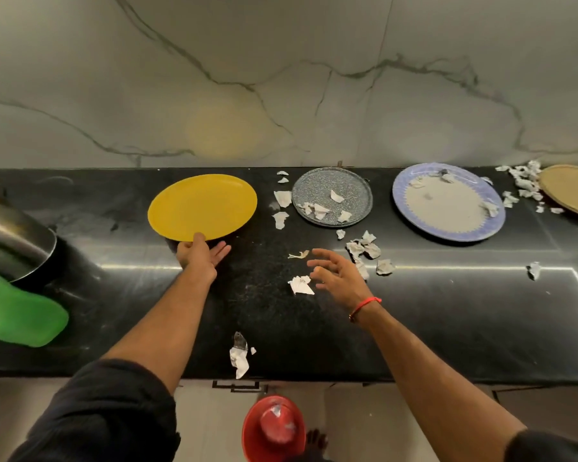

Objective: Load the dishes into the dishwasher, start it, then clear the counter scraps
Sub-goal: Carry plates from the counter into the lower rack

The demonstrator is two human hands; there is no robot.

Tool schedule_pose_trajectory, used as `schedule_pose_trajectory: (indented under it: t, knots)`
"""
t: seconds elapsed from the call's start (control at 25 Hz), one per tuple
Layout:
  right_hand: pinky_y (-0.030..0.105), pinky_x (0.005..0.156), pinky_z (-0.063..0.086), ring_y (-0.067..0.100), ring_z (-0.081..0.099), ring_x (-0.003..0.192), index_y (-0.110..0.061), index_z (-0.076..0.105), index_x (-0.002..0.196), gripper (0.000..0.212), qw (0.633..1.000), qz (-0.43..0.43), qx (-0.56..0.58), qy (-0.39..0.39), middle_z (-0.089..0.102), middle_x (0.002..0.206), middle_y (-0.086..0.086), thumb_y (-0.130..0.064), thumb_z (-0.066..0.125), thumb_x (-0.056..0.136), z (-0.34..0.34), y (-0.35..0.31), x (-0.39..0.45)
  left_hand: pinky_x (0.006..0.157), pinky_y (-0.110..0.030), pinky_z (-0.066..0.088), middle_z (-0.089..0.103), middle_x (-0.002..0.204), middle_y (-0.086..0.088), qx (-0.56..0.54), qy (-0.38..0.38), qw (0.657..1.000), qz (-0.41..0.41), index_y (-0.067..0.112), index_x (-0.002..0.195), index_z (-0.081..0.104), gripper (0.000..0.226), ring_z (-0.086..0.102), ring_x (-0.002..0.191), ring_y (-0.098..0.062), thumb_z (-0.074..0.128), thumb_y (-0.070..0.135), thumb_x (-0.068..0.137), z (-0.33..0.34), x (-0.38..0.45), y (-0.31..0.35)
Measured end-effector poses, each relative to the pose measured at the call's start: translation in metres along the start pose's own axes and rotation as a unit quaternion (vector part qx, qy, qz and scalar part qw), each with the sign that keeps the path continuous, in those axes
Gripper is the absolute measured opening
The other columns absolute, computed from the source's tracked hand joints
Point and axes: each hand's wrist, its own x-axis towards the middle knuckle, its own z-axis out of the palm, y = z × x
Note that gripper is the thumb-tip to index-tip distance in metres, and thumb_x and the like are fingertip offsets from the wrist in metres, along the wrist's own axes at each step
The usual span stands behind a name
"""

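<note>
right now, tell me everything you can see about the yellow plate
The yellow plate is round, plain and glossy, a flat dish with a shallow raised rim; it looks like plastic or melamine. Its top face shows no scraps. It seems tilted, near edge lifted off the black counter, with a dark shadow beneath. The left hand grips that near edge, thumb on top and fingers underneath. It sits left of the speckled grey plate, apart from it, near the marble backsplash. Nothing else touches it.

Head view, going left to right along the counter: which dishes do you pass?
Steel bowl → yellow plate, its near rim held by the left hand → speckled grey plate → blue-rimmed plate → tan plate at the frame edge.
</note>
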Motion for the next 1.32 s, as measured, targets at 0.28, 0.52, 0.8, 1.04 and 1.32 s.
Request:
schedule_pose_trajectory:
  t: [0.28, 0.52, 0.8, 1.04, 1.32]
  knots:
    - [0.039, 0.087, 0.057, 0.024, 0.063, 0.114, -0.028, 0.048, 0.137, 0.043, 0.995, -0.035, 0.059, 0.076, 0.061, 0.129, 0.004, -0.011, 0.057, 0.098, -0.034, 0.006, -0.058, 0.047, -0.03, 0.055, 0.043, 0.071, 0.0, 0.126, -0.057, 0.937, 0.32, 0.018, 0.074, 0.037, 0.024, 0.055, 0.055, -0.011, 0.054, 0.018, 0.09, 0.007, -0.126, 0.007]
    - [0.064, 0.079, 0.055, 0.037, 0.065, 0.108, -0.025, 0.044, 0.135, 0.051, 0.909, 0.015, 0.335, 0.248, 0.063, 0.125, 0.007, -0.029, 0.069, 0.091, -0.098, 0.035, -0.181, 0.065, -0.034, 0.044, 0.05, 0.085, 0.003, 0.24, -0.275, 0.88, 0.302, 0.019, 0.111, 0.045, 0.021, 0.05, 0.071, -0.012, 0.056, 0.013, 0.095, 0.004, -0.266, -0.083]
    - [0.05, 0.08, 0.054, 0.032, 0.062, 0.092, -0.004, 0.056, 0.119, 0.024, 0.738, 0.031, 0.392, 0.548, 0.064, 0.117, 0.023, -0.005, 0.059, 0.095, -0.185, 0.174, -0.423, 0.066, -0.036, 0.061, 0.066, 0.101, 0.001, 0.327, -0.563, 0.728, 0.213, 0.024, 0.128, 0.043, 0.042, 0.068, 0.083, -0.015, 0.063, 0.008, 0.095, -0.049, -0.464, -0.237]
    - [0.039, 0.073, 0.054, 0.033, 0.059, 0.105, -0.011, 0.039, 0.137, 0.052, 0.627, 0.125, 0.406, 0.653, 0.058, 0.125, 0.016, -0.001, 0.061, 0.092, -0.145, 0.31, -0.59, 0.078, -0.059, 0.061, 0.058, 0.139, -0.003, 0.464, -0.713, 0.517, 0.093, 0.042, 0.147, 0.038, 0.064, 0.064, 0.116, -0.033, 0.062, 0.011, 0.096, -0.125, -0.573, -0.385]
    - [0.047, 0.089, 0.051, 0.033, 0.059, 0.102, -0.001, 0.052, 0.133, 0.049, 0.42, 0.198, 0.566, 0.682, 0.061, 0.122, 0.017, 0.011, 0.059, 0.086, -0.051, 0.473, -0.658, 0.105, -0.057, 0.049, 0.05, 0.152, 0.006, 0.604, -0.759, 0.242, 0.021, 0.038, 0.16, 0.021, 0.067, 0.054, 0.133, -0.023, 0.053, 0.015, 0.105, -0.226, -0.615, -0.541]
